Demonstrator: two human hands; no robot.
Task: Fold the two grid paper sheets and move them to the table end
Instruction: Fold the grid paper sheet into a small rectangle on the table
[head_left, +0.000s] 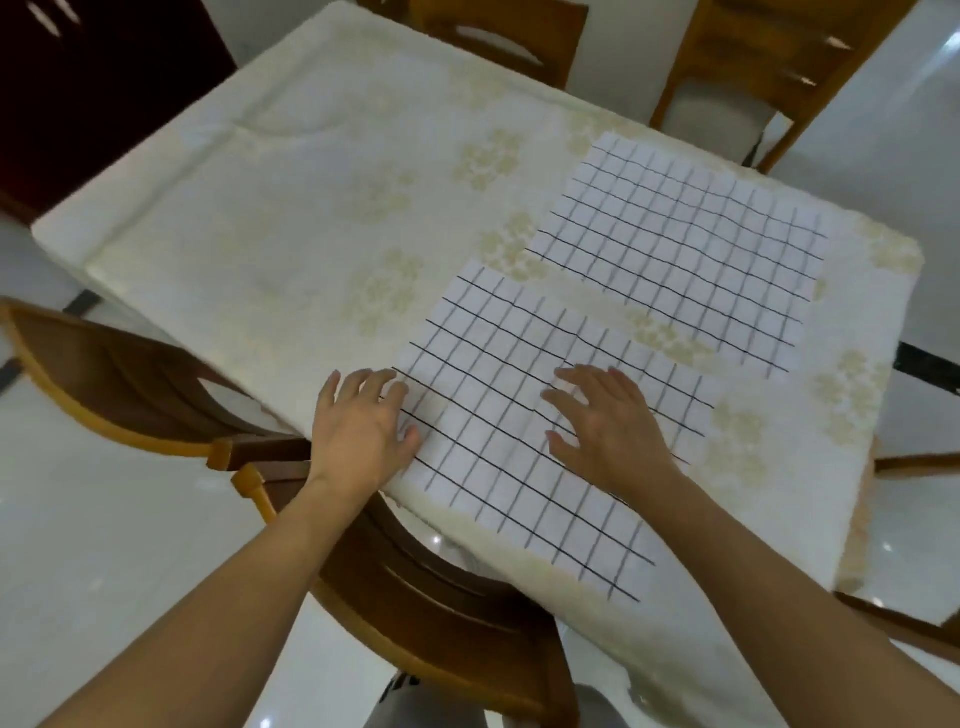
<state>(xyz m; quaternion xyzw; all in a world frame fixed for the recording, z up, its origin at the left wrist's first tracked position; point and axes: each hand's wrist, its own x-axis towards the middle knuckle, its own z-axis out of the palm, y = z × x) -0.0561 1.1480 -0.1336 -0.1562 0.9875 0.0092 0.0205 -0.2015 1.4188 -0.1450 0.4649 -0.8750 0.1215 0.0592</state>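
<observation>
At near table edge: both hands (363, 426) (608, 421) flat on near grid sheet (519, 415).

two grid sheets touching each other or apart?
Apart. The head view shows a strip of tablecloth between the near grid sheet and the far grid sheet.

A cream cloth with pale gold flower patches (488, 156) covers the counter (311, 197). Wooden chairs stand around it: one at the near left (156, 395), two at the far side (498, 36) (753, 73), the right one with a pale seat cushion. The floor (104, 519) is glossy white tile, catching small light reflections. A dark red cabinet (93, 78) stands far left.
</observation>
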